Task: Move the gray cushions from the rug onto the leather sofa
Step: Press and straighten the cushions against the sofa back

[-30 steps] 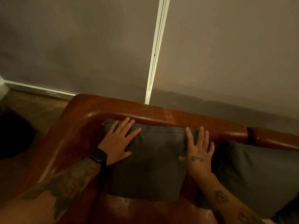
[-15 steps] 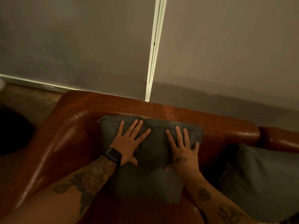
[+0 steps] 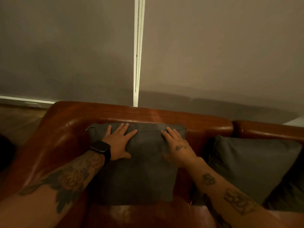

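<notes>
Bare brown leather sofa seat lies open in front of the square gray fabric cushion; a second gray cushion crowds the right, the padded backrest blocks behind.

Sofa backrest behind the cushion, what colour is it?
Reddish-brown glossy leather sofa backrest, seen in the head view.

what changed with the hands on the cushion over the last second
Both hands slid inward and down the cushion face, then back up to its top edge; the left hand and right hand now press flat there, gripping nothing. The cushion stays propped against the sofa back, the second cushion untouched.
</notes>
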The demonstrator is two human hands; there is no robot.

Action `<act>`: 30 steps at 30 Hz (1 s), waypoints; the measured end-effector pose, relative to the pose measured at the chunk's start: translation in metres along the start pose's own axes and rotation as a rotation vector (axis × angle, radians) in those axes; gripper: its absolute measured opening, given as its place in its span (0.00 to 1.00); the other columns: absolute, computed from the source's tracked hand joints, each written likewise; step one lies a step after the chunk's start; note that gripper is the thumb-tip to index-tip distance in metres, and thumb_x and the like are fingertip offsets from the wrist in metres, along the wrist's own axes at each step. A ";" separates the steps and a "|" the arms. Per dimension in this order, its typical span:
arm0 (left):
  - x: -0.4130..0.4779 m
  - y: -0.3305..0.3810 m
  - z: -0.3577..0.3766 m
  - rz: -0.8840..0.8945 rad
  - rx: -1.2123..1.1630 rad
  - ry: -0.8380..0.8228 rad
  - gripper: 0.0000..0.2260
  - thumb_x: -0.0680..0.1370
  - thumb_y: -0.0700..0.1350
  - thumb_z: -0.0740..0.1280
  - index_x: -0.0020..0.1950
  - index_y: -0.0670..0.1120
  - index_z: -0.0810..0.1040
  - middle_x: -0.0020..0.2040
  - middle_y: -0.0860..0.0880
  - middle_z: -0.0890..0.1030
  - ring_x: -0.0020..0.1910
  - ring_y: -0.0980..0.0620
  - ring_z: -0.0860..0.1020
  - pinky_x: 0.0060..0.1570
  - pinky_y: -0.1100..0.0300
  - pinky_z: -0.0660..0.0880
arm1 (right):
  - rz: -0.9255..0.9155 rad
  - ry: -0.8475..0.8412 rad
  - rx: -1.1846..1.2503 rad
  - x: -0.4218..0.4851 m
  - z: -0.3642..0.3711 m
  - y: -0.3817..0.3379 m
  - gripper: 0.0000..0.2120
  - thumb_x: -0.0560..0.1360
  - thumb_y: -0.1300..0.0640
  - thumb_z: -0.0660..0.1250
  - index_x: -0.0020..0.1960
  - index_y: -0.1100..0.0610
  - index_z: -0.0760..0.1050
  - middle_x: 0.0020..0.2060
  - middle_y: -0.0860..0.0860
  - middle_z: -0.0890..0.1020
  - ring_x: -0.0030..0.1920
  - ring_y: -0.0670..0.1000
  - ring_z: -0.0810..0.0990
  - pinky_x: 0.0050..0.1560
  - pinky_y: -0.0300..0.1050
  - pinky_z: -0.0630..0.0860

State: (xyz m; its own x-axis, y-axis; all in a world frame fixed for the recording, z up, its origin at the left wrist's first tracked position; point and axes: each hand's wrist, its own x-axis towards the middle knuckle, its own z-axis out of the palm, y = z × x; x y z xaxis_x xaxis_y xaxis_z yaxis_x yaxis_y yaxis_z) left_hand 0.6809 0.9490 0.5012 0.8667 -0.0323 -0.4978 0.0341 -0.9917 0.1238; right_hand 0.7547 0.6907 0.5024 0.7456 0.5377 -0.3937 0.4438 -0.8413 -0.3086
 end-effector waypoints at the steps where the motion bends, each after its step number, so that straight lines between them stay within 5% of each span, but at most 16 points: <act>1: -0.002 0.008 -0.005 0.000 -0.003 0.015 0.48 0.70 0.66 0.68 0.79 0.59 0.41 0.81 0.45 0.38 0.79 0.46 0.39 0.73 0.35 0.38 | 0.015 0.021 0.011 -0.011 -0.006 0.008 0.44 0.75 0.49 0.72 0.81 0.45 0.48 0.82 0.48 0.45 0.81 0.53 0.42 0.78 0.62 0.52; 12: 0.032 0.200 -0.026 0.262 -0.010 0.259 0.44 0.73 0.64 0.66 0.79 0.57 0.41 0.81 0.46 0.41 0.79 0.46 0.39 0.74 0.38 0.40 | 0.258 0.233 0.082 -0.125 -0.040 0.176 0.44 0.76 0.47 0.70 0.82 0.51 0.47 0.82 0.51 0.46 0.81 0.54 0.43 0.79 0.55 0.51; 21: 0.081 0.398 -0.015 0.390 0.050 0.210 0.46 0.74 0.60 0.67 0.79 0.55 0.38 0.81 0.46 0.39 0.78 0.46 0.37 0.74 0.43 0.37 | 0.420 0.231 0.059 -0.180 -0.047 0.339 0.51 0.73 0.45 0.73 0.82 0.49 0.41 0.82 0.52 0.41 0.81 0.56 0.39 0.79 0.60 0.49; 30: 0.136 0.449 0.022 0.313 0.217 0.106 0.53 0.71 0.62 0.69 0.76 0.54 0.30 0.78 0.45 0.31 0.76 0.45 0.31 0.71 0.43 0.31 | 0.418 0.129 0.109 -0.156 -0.041 0.409 0.65 0.65 0.45 0.80 0.78 0.39 0.29 0.79 0.45 0.30 0.78 0.55 0.28 0.74 0.72 0.47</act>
State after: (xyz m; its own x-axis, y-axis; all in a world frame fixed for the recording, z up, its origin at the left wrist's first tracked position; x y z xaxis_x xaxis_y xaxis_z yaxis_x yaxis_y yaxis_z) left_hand 0.8029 0.4968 0.4706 0.8655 -0.3354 -0.3720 -0.3360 -0.9396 0.0653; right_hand 0.8404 0.2598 0.4735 0.9087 0.1361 -0.3946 0.0419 -0.9703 -0.2382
